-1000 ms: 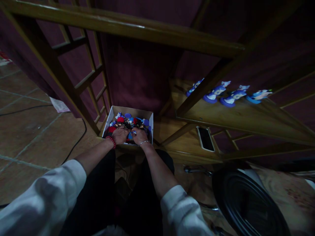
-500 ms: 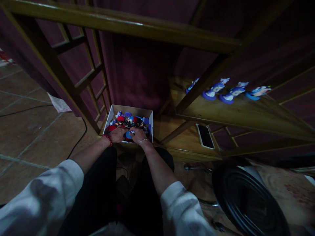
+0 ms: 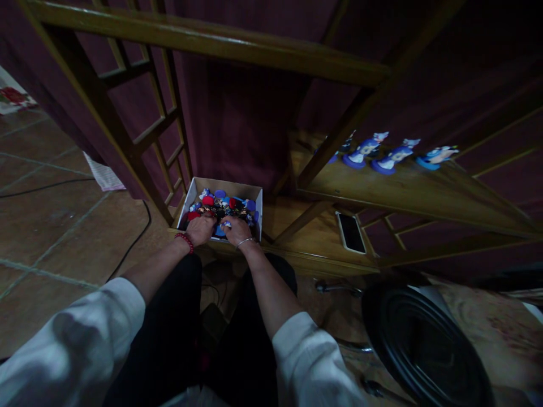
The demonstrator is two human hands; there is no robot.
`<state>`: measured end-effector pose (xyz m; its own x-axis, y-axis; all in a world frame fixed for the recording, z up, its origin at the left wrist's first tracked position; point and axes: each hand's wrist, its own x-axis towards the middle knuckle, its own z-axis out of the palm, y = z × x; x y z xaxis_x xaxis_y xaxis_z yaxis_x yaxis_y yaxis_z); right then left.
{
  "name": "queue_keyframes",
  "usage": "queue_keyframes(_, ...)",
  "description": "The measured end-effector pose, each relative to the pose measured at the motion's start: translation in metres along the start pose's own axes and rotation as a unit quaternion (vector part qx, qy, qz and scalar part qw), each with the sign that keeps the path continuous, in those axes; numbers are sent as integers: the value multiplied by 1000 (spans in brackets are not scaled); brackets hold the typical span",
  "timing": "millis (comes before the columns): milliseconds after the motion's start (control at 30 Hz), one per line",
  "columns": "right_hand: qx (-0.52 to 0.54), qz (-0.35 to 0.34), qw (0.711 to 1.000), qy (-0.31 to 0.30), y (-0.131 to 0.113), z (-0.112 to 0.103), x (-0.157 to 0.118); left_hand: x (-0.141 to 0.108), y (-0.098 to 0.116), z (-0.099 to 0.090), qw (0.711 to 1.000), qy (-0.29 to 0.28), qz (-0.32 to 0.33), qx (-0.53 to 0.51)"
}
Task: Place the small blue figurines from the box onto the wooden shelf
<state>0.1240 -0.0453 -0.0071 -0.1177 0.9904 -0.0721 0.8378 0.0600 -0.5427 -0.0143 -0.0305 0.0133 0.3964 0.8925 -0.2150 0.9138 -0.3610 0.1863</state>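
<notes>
A shallow white box filled with small painted figurines sits low on the wooden shelf in front of my knees. The figurines lie jumbled, showing red, purple and blue round bases. My right hand is inside the box near its front edge, its fingers pinched on a figurine with white and purple parts; a blue patch shows beside it. At the front left of the box is my left hand, fingers curled down among the figurines. What its fingertips hold is hidden.
Several figurines stand on a higher wooden shelf to the right. Below it lies a phone. A wooden rail crosses above the box, with lattice at the left. A black round seat is at lower right.
My left hand has drawn its fingers in and curled them more. The right hand stays at nearly the same spot in the box. The view has shifted slightly.
</notes>
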Motion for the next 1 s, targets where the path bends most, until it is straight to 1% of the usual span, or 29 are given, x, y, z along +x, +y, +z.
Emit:
queue_keyframes(67,21,2,1000,23,-3,-4,-2,-3,3,-3,997,38,-27,-54)
queue_keyframes(133,45,-2,998,54,-5,-8,-6,-4,9,-6,985,66,-62,-147)
queue_keyframes(167,57,-5,996,68,-5,-10,-7,-4,12,-6,972,74,-75,-210)
queue_keyframes(200,68,-9,994,81,-5,-12,-9,-4,16,-6,953,76,-86,-282)
queue_keyframes(233,78,-13,993,92,-4,-13,-11,-4,20,-5,925,77,-93,-361)
queue_keyframes(267,86,-14,991,101,-2,-15,-13,-3,23,-4,888,74,-98,-443)
queue_keyframes(300,92,-11,990,110,0,-16,-14,-3,27,-3,843,66,-108,-524)
queue_keyframes(367,105,-2,986,128,5,-19,-17,-2,34,-2,735,47,-125,-665)
queue_keyframes(433,119,9,982,144,10,-23,-20,-2,39,-2,630,19,-131,-765)
queue_keyframes(467,127,15,980,151,12,-25,-21,-2,41,-3,587,3,-131,-799)
queue_keyframes(500,136,22,978,156,15,-27,-22,-2,43,-4,551,-11,-129,-825)
queue_keyframes(533,144,28,977,158,17,-29,-23,-1,44,-4,522,-24,-127,-843)
queue_keyframes(567,150,35,975,158,19,-31,-24,-1,46,-5,502,-34,-124,-855)
queue_keyframes(633,161,44,973,157,24,-33,-26,1,48,-4,478,-47,-116,-869)
queue_keyframes(767,190,43,968,157,32,-34,-25,8,53,2,458,-57,-98,-882)
queue_keyframes(900,218,46,963,155,36,-34,-20,14,54,5,457,-52,-92,-883)
queue_keyframes(1000,237,56,958,150,38,-34,-16,16,53,4,469,-40,-100,-877)
